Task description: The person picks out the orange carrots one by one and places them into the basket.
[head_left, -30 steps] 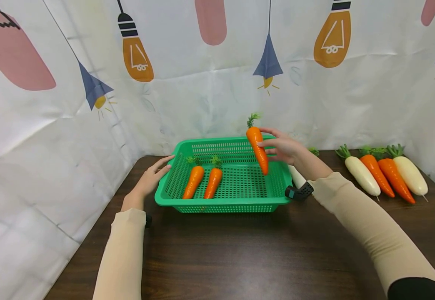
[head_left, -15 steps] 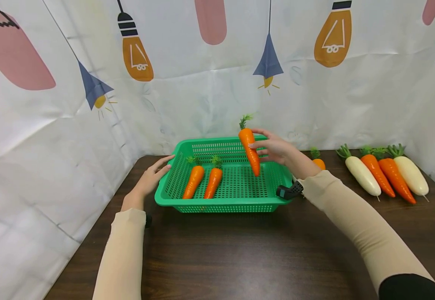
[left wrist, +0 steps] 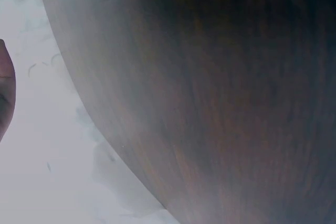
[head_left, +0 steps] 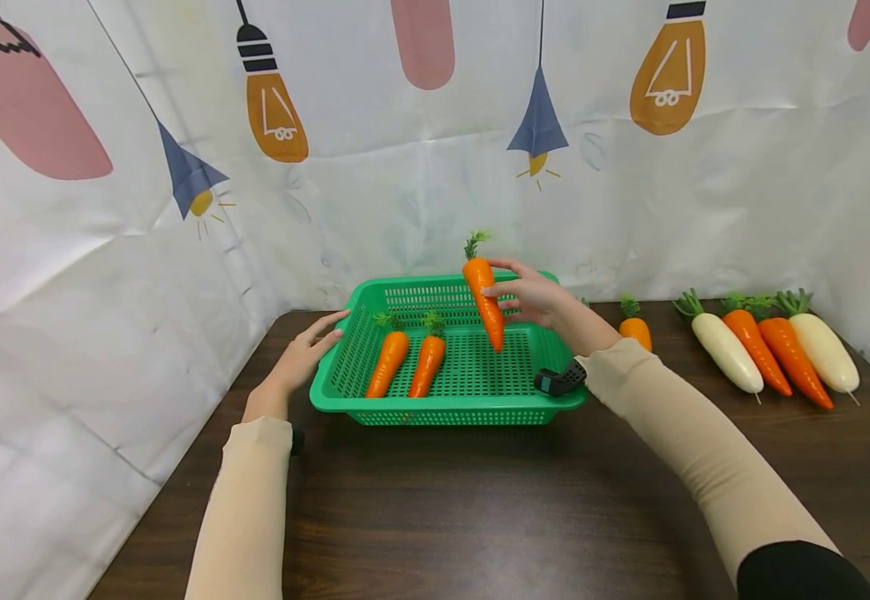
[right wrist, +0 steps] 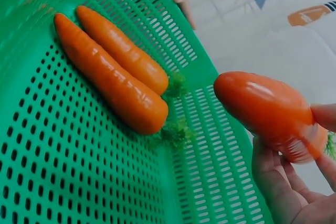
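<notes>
Above the right half of a green plastic basket (head_left: 450, 403), my right hand (head_left: 531, 297) grips an orange carrot (head_left: 484, 302) with its leafy top up and its tip down. In the right wrist view that carrot (right wrist: 268, 111) sits between thumb and fingers, tip toward the camera. Two more carrots lie side by side in the basket's left part, a left one (head_left: 387, 364) and a right one (head_left: 427, 367). My left hand (head_left: 296, 360) rests on the basket's left rim with its fingers extended. The left wrist view catches only a bit of that hand at its left edge.
On the dark wooden table (head_left: 435, 508), right of the basket, lies a single carrot (head_left: 635, 332), partly behind my right sleeve. Farther right are a white radish (head_left: 727, 352), two carrots and another white radish (head_left: 825, 352) in a row. A printed white curtain (head_left: 420, 192) hangs behind.
My right hand has carried the carrot leftward over the basket. A carrot on the table, mostly covered by the arm before, now shows. The left hand and basket have stayed put.
</notes>
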Demonstrator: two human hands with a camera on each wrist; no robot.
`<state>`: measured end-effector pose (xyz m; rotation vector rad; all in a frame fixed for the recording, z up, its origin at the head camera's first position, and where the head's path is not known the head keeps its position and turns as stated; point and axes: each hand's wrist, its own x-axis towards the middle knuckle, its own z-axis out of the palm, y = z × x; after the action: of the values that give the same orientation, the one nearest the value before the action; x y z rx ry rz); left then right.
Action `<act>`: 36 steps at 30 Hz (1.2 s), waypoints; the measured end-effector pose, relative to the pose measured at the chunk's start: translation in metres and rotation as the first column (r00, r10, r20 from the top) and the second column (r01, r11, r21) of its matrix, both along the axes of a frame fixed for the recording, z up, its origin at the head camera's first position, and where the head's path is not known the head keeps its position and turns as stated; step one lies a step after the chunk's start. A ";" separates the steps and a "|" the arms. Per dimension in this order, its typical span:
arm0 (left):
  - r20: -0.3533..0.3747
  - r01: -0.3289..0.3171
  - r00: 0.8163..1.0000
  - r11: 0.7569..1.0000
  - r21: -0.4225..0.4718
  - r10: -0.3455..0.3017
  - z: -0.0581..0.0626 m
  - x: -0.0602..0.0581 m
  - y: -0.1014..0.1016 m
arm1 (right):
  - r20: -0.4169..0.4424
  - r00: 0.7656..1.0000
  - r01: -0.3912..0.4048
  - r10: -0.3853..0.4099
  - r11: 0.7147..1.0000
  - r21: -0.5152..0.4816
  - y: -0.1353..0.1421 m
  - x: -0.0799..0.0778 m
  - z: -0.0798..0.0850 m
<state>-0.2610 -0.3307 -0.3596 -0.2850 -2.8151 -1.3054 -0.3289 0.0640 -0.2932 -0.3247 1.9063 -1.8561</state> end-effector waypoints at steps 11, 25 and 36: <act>-0.010 0.007 1.000 1.000 0.004 -0.007 0.004 0.002 0.003 | -0.002 1.000 0.017 -0.017 1.000 0.019 -0.014 -0.006 0.005; -0.011 0.018 1.000 1.000 0.008 -0.017 0.003 0.001 0.002 | 0.005 1.000 -0.015 0.015 0.999 0.046 -0.022 -0.018 0.000; -0.004 0.007 1.000 1.000 0.008 -0.007 0.000 0.001 0.002 | 0.003 0.999 -0.050 0.050 0.997 0.061 -0.033 -0.016 -0.001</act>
<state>-0.2605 -0.3288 -0.3596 -0.2974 -2.8077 -1.3151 -0.3446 0.0306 -0.2942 -0.3477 1.9318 -1.7623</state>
